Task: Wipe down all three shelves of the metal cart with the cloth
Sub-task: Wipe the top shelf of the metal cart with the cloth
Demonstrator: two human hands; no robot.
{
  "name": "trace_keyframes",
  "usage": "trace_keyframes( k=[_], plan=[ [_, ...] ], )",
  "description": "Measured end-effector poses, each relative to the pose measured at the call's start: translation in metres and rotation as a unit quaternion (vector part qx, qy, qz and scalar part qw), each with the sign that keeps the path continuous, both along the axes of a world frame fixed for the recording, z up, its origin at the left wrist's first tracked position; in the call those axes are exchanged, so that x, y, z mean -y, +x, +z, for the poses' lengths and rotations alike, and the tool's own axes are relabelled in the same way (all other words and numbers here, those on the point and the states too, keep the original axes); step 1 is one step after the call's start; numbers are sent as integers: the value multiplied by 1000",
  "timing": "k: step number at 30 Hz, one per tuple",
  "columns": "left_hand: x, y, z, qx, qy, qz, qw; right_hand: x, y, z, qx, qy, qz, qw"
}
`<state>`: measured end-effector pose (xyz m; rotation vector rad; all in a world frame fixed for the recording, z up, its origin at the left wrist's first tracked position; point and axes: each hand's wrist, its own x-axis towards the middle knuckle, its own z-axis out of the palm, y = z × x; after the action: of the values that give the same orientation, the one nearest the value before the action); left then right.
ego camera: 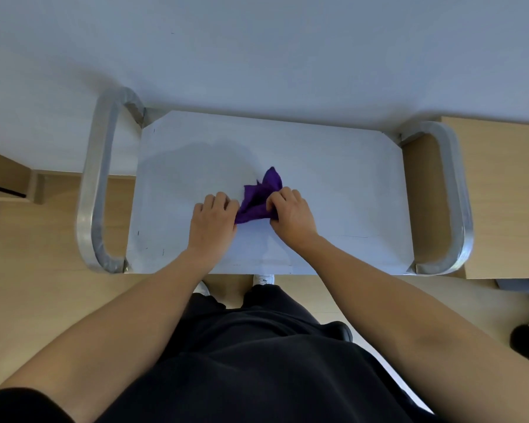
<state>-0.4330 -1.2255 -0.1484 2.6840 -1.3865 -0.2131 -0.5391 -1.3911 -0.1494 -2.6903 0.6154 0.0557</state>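
Gripping purple cloth [258, 198] from both sides: left hand [214, 219] and right hand [290, 213], fingers curled round its edges. Cloth bunched, lying mid top shelf [333, 184] of the metal cart, between handles [97, 184], person standing at near edge
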Motion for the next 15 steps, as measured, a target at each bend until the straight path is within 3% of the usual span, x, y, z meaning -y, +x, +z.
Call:
trace_keyframes(
  k=[4, 7, 11, 15],
  plan=[
    [-20, -27, -16, -88, 89, -61, 990, -11, -34, -10, -119, 45, 73, 989],
    [-33, -39, -21, -116, 96, -50, 987, -18, -38, -9, -82, 60, 24, 995],
    [-33, -38, -20, -117, 85, -52, 988, -17, -12, -8, -17, -7, -17, 1000],
    [-32, -38, -19, -122, 91, -49, 987, -16, 19, -1, -94, 29, 96, 991]
  ],
)
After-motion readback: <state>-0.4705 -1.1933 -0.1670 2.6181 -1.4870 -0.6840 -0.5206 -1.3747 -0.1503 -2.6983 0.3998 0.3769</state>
